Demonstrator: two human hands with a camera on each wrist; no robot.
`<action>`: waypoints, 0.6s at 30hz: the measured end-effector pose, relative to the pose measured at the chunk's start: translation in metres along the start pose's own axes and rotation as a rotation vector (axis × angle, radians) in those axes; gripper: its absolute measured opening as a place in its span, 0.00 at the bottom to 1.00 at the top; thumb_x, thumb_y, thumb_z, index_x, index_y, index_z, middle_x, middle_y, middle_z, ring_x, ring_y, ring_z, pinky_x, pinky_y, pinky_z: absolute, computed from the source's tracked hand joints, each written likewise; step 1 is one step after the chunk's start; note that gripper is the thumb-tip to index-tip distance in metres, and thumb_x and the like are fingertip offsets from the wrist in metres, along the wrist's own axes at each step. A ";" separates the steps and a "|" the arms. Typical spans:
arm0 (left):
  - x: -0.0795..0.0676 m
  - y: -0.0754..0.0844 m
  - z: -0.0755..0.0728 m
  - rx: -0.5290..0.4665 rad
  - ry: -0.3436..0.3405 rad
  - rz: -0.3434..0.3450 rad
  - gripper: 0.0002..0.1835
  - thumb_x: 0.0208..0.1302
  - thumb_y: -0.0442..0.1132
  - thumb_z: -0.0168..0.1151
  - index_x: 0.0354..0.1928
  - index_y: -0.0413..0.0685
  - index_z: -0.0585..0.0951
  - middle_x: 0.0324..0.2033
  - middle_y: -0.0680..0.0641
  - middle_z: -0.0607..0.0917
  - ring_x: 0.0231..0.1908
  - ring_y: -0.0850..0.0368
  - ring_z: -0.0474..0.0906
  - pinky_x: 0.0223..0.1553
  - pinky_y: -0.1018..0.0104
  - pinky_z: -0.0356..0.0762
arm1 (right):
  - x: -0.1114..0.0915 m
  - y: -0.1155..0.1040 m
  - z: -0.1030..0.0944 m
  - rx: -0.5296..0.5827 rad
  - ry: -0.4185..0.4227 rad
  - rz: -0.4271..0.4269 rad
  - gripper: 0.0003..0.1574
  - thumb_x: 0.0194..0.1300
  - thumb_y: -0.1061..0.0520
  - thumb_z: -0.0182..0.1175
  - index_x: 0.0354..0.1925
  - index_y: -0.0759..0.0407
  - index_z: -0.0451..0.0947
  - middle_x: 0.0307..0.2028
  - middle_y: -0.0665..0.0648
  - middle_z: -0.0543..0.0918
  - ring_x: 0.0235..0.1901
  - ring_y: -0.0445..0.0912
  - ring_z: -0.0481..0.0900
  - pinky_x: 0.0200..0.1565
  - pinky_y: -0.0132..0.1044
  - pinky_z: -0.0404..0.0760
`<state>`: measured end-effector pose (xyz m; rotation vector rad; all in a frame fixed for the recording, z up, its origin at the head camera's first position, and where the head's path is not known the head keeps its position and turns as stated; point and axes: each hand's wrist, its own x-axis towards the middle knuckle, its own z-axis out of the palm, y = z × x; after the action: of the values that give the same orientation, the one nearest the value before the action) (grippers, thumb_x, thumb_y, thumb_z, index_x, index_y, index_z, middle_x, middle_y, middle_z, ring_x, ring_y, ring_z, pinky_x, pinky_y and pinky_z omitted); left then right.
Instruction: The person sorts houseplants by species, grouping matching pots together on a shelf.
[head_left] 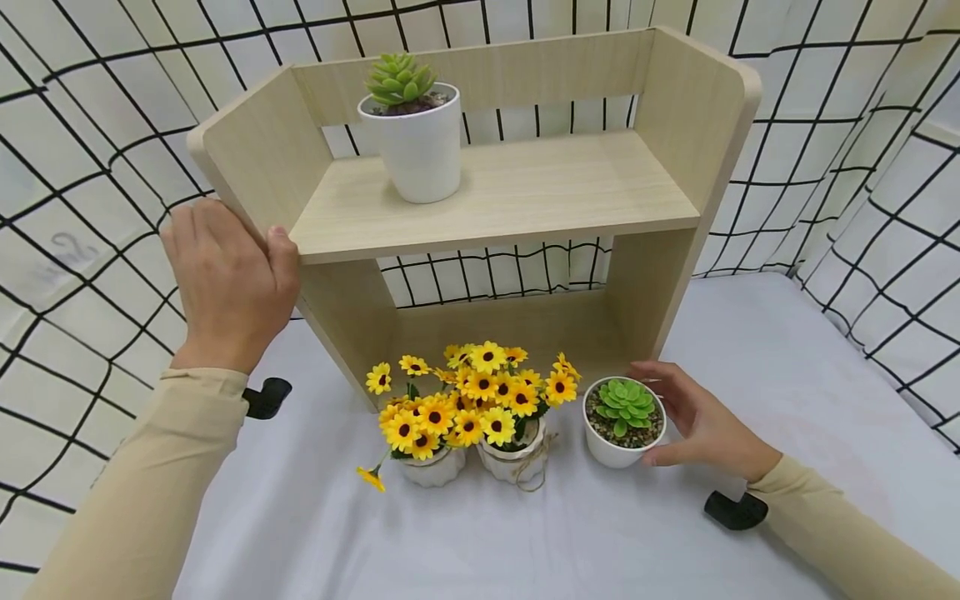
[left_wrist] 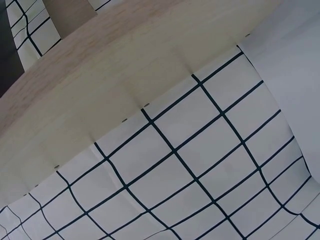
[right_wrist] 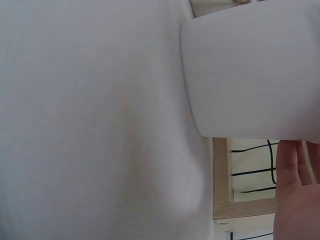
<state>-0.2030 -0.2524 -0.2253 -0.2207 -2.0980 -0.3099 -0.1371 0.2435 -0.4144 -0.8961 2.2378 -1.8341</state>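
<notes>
My left hand (head_left: 228,275) grips the left side panel of a light wooden two-tier shelf (head_left: 495,196), its thumb at the front edge of the upper board. In the left wrist view that panel (left_wrist: 125,65) crosses the upper part. At the right, my right hand (head_left: 705,425) holds a small white pot (head_left: 613,452) with a green succulent (head_left: 625,406), thumb at the front and fingers round the far side. The right wrist view has the pot's smooth white wall (right_wrist: 250,75) close up, its base at the white cloth and the fingers (right_wrist: 287,165) against its side.
Another potted succulent (head_left: 420,142) stands on the upper board, left of its middle. Two pots of yellow flowers (head_left: 480,400) stand before the lower compartment, left of the held pot. Black wire grid (head_left: 840,167) with white backing surrounds the white-covered table (head_left: 600,542).
</notes>
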 end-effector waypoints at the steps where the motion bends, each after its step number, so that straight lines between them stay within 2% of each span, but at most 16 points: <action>1: 0.000 0.000 0.000 0.000 0.000 -0.001 0.29 0.71 0.51 0.37 0.47 0.25 0.67 0.41 0.24 0.69 0.45 0.29 0.61 0.51 0.40 0.55 | 0.000 0.001 0.001 -0.009 -0.003 0.009 0.66 0.44 0.75 0.76 0.76 0.71 0.51 0.71 0.43 0.68 0.66 0.29 0.71 0.63 0.19 0.73; 3: 0.000 0.000 0.000 -0.003 0.001 -0.003 0.29 0.71 0.51 0.37 0.47 0.25 0.67 0.41 0.24 0.69 0.46 0.28 0.61 0.52 0.39 0.55 | 0.000 0.002 0.002 -0.025 -0.006 0.030 0.67 0.45 0.73 0.77 0.76 0.71 0.50 0.72 0.45 0.67 0.66 0.27 0.70 0.63 0.19 0.72; 5: 0.000 0.000 0.000 -0.003 -0.001 -0.003 0.29 0.71 0.51 0.37 0.47 0.25 0.67 0.41 0.24 0.69 0.45 0.28 0.61 0.52 0.39 0.55 | 0.000 0.003 0.002 -0.032 -0.008 0.048 0.67 0.45 0.72 0.77 0.76 0.70 0.49 0.74 0.52 0.66 0.66 0.27 0.69 0.63 0.18 0.72; 8: -0.001 -0.001 0.000 -0.004 -0.003 0.000 0.29 0.71 0.51 0.37 0.47 0.25 0.67 0.41 0.24 0.69 0.46 0.28 0.61 0.52 0.39 0.55 | -0.001 0.005 0.003 -0.040 -0.007 0.068 0.68 0.46 0.71 0.78 0.77 0.68 0.50 0.74 0.57 0.64 0.66 0.26 0.69 0.63 0.18 0.72; 14: 0.000 -0.002 0.000 -0.001 0.008 0.011 0.29 0.71 0.51 0.37 0.47 0.25 0.67 0.41 0.24 0.69 0.46 0.28 0.62 0.53 0.39 0.56 | -0.001 0.010 0.002 -0.012 -0.027 0.084 0.64 0.46 0.71 0.78 0.75 0.68 0.53 0.70 0.41 0.69 0.65 0.27 0.71 0.63 0.19 0.72; 18: 0.000 -0.002 0.000 -0.002 0.012 0.016 0.29 0.71 0.51 0.38 0.47 0.25 0.67 0.41 0.24 0.69 0.46 0.28 0.62 0.52 0.39 0.56 | -0.001 0.011 0.003 0.026 -0.042 0.081 0.61 0.47 0.71 0.77 0.74 0.68 0.56 0.67 0.41 0.72 0.65 0.30 0.72 0.64 0.20 0.72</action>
<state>-0.2039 -0.2543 -0.2255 -0.2367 -2.0832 -0.3033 -0.1390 0.2431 -0.4257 -0.8195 2.1862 -1.7886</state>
